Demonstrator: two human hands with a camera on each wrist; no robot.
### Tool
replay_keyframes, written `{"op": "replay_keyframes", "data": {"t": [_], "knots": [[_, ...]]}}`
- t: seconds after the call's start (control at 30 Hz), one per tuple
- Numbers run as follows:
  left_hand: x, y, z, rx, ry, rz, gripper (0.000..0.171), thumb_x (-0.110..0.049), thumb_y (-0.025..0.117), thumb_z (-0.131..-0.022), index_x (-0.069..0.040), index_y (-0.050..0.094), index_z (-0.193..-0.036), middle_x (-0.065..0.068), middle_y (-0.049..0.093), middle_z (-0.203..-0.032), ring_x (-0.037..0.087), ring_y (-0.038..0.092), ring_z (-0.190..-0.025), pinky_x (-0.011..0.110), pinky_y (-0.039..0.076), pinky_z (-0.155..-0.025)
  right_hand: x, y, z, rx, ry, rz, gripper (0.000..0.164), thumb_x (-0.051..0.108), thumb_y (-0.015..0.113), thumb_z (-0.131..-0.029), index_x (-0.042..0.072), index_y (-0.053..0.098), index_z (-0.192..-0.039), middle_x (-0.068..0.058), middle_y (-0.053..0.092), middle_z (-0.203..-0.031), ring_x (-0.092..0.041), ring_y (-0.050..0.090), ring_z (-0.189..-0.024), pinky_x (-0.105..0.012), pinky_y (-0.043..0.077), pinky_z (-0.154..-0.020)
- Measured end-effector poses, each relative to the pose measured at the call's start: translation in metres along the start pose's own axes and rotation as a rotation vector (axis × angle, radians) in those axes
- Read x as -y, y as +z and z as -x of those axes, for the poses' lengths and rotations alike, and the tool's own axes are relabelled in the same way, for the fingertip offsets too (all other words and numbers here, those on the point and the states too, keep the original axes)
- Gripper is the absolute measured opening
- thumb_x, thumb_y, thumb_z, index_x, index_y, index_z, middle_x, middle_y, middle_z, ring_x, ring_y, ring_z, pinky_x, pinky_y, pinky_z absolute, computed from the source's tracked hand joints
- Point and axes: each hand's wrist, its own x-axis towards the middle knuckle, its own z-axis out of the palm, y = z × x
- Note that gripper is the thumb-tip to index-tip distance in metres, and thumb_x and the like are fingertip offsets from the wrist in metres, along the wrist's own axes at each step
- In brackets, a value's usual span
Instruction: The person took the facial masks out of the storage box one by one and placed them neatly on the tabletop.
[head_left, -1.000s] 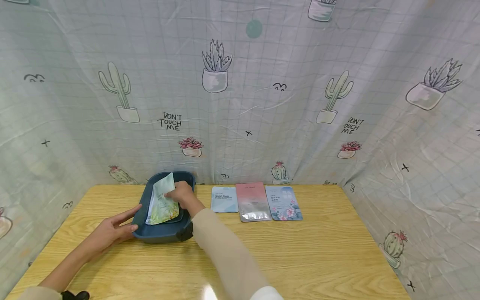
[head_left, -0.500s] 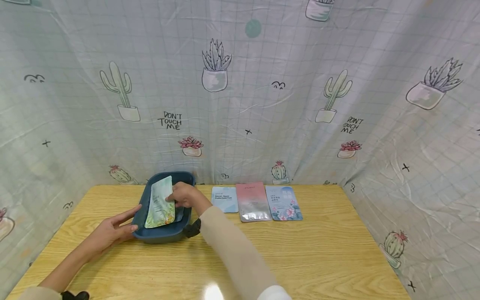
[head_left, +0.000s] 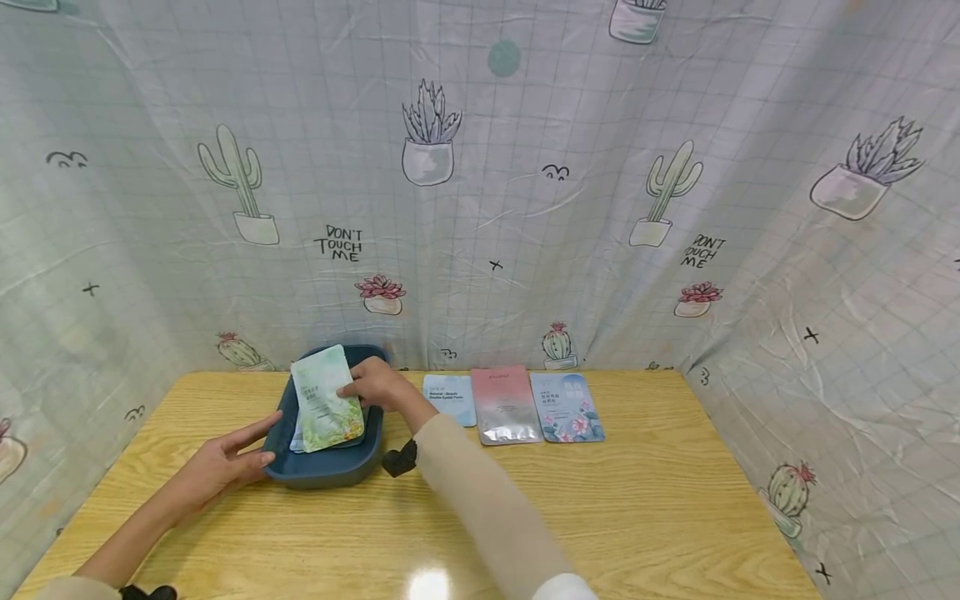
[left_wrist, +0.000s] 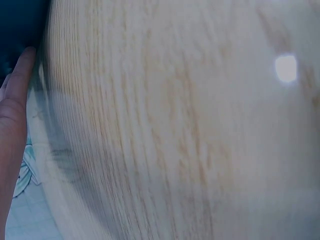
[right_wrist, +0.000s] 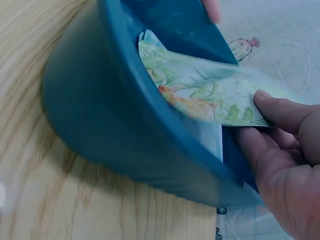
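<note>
Head view: the counter [head_left: 637, 517] is running back to a patterned curtain [head_left: 480, 317], and the blue bin [head_left: 322, 481] is sitting left of centre, its far end lying near the counter's back edge. Bare wood is showing across the lower middle and lower right of the frame, offering room in front of the bin.

Right hand [head_left: 378, 385]: thumb and fingers are pinching the green packet [head_left: 324, 407], which is slanting across the bin's opening, its upper left corner overlapping the left rim. Left hand [head_left: 225, 462]: extended fingers are touching the bin's left side.

Count: one bin; one green packet in hand; at least one pale packet [right_wrist: 213, 137] lying beneath it, exact number hidden; three packets lying side by side at centre: light blue [head_left: 448, 398], pink-and-silver [head_left: 507, 408], floral blue [head_left: 567, 408].

Versus 0.5 s ago: the green packet is turning, its lower end now sitting farther right and its upper left corner farther left. The left hand and the three-packet row are staying put.
</note>
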Motion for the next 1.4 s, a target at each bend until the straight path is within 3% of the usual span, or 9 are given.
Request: {"op": "replay_keyframes", "data": {"t": [0.17, 0.27, 0.5, 0.67, 0.9, 1.03, 1.13, 1.27, 1.4], "knots": [[-0.001, 0.0, 0.0, 0.006, 0.01, -0.009, 0.069, -0.013, 0.055, -0.106, -0.007, 0.017, -0.164, 0.03, -0.004, -0.165, -0.007, 0.054, -0.122, 0.028, 0.056, -0.094, 0.003, -0.005, 0.0, -0.052, -0.046, 0.178, 0.053, 0.017, 0.077, -0.092, 0.014, 0.038, -0.056, 0.006, 0.024, -0.054, -0.006, 0.031, -0.048, -0.019, 0.041, -0.051], [-0.001, -0.001, -0.002, 0.005, 0.02, -0.02, 0.069, -0.013, 0.055, -0.106, -0.007, 0.018, -0.163, 0.029, -0.002, -0.165, -0.008, 0.053, -0.122, 0.028, 0.056, -0.094, 0.004, -0.008, -0.002, -0.065, -0.084, 0.306, 0.062, 0.023, 0.079, -0.091, 0.017, 0.027, -0.058, 0.006, 0.014, -0.058, -0.008, 0.016, -0.049, -0.019, 0.037, -0.049], [-0.001, -0.002, -0.003, 0.005, 0.009, -0.019, 0.07, -0.013, 0.056, -0.106, -0.006, 0.017, -0.163, 0.029, 0.001, -0.166, -0.006, 0.055, -0.121, 0.029, 0.056, -0.094, 0.006, -0.011, 0.0, -0.033, -0.104, 0.437, 0.056, 0.026, 0.078, -0.091, 0.017, 0.035, -0.056, 0.005, 0.029, -0.05, -0.01, 0.051, -0.05, -0.022, 0.053, -0.055], [-0.002, -0.003, -0.002, 0.013, -0.008, -0.005, 0.071, -0.013, 0.057, -0.106, -0.007, 0.015, -0.164, 0.031, -0.003, -0.165, -0.005, 0.056, -0.12, 0.029, 0.057, -0.093, 0.006, -0.015, 0.005, -0.034, -0.087, 0.352, 0.05, 0.022, 0.078, -0.092, 0.015, 0.042, -0.058, 0.002, 0.043, -0.051, -0.025, 0.068, -0.067, -0.033, 0.059, -0.066], [-0.005, -0.005, -0.003, 0.013, -0.018, -0.01, 0.072, -0.014, 0.057, -0.105, -0.008, 0.015, -0.164, 0.03, -0.005, -0.165, -0.003, 0.058, -0.12, 0.031, 0.057, -0.094, 0.005, -0.02, 0.011, -0.076, -0.112, 0.221, 0.054, 0.021, 0.077, -0.093, 0.016, 0.038, -0.056, 0.004, 0.032, -0.048, -0.04, 0.068, -0.079, -0.04, 0.061, -0.072], [-0.005, -0.004, -0.002, 0.01, -0.014, -0.002, 0.072, -0.014, 0.057, -0.106, -0.007, 0.014, -0.164, 0.032, -0.004, -0.165, -0.001, 0.059, -0.12, 0.031, 0.057, -0.093, 0.003, -0.021, 0.013, -0.105, -0.138, 0.129, 0.058, 0.019, 0.077, -0.092, 0.017, 0.032, -0.055, 0.006, 0.023, -0.05, -0.027, 0.052, -0.049, -0.025, 0.05, -0.053], [-0.005, -0.003, -0.002, 0.006, -0.013, 0.0, 0.072, -0.013, 0.056, -0.106, -0.008, 0.015, -0.164, 0.032, -0.003, -0.164, -0.001, 0.059, -0.12, 0.031, 0.057, -0.093, 0.002, -0.023, 0.014, -0.12, -0.153, 0.089, 0.061, 0.018, 0.078, -0.091, 0.017, 0.029, -0.055, 0.006, 0.022, -0.051, -0.01, 0.033, -0.044, -0.021, 0.033, -0.048], [-0.004, -0.002, -0.001, 0.003, -0.007, -0.002, 0.072, -0.013, 0.056, -0.106, -0.007, 0.015, -0.164, 0.033, -0.004, -0.164, -0.001, 0.059, -0.12, 0.031, 0.057, -0.094, 0.0, -0.025, 0.019, -0.139, -0.162, 0.064, 0.06, 0.019, 0.079, -0.09, 0.018, 0.03, -0.056, 0.005, 0.024, -0.051, -0.018, 0.044, -0.047, -0.021, 0.037, -0.049], [-0.004, -0.001, 0.001, 0.008, 0.002, -0.006, 0.071, -0.013, 0.056, -0.106, -0.008, 0.014, -0.164, 0.032, -0.004, -0.164, 0.0, 0.059, -0.121, 0.031, 0.057, -0.094, -0.002, -0.028, 0.025, -0.155, -0.153, 0.034, 0.057, 0.02, 0.079, -0.09, 0.019, 0.033, -0.056, 0.006, 0.025, -0.052, -0.037, 0.064, -0.065, -0.021, 0.044, -0.05]]}}
